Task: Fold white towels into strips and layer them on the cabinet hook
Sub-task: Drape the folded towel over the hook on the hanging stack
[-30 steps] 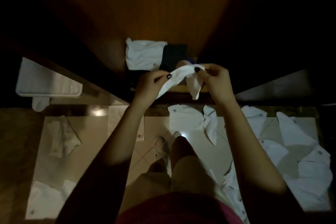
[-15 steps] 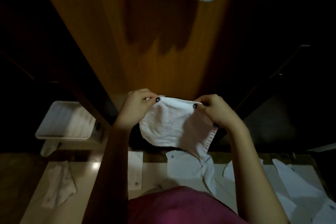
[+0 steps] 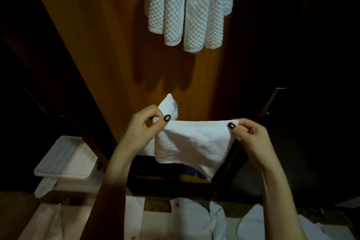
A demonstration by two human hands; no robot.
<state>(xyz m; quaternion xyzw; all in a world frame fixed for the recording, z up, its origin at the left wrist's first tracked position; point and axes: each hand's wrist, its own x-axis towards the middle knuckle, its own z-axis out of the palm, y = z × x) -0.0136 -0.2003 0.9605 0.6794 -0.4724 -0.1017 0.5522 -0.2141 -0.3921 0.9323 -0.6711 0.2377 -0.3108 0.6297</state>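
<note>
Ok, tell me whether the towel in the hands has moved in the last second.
Yes. The white towel has spread sideways: its end in the right hand is now farther right of the white tray, at about the same height.

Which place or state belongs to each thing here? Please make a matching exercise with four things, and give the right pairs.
Things
1. smooth towel
2. waffle-textured towels
3. white tray
4. flat white cloths

Places or states
A. hanging at the top, against the wooden panel
B. spread along the bottom of the view
C. pinched at its top edge by the left hand and the right hand
D. low on the left side

Pairs: 1-C, 2-A, 3-D, 4-B
</note>
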